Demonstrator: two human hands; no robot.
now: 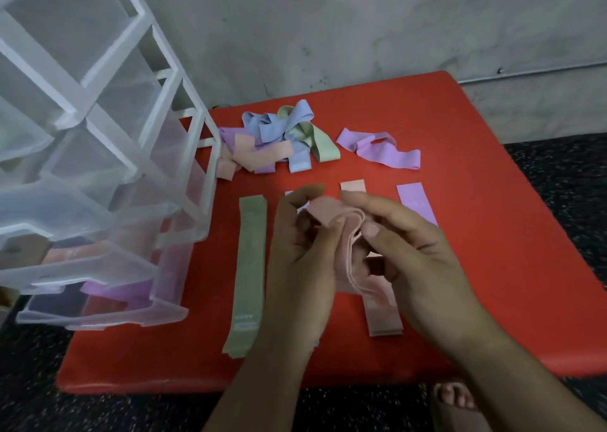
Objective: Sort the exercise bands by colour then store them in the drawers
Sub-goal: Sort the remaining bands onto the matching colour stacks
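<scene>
Now we hold pink band (331,219) above table (499,267) — left hand (300,254) and right hand (414,254) both pinching its folds. Pink strip (384,316) lies just below. Risk, we judge: loose fold slips, lands on green strip (251,267) — colours mixed.

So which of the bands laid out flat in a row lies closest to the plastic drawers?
The green band, at the left end of the row, beside the drawers. The flat pink band and purple band lie further right.
</scene>
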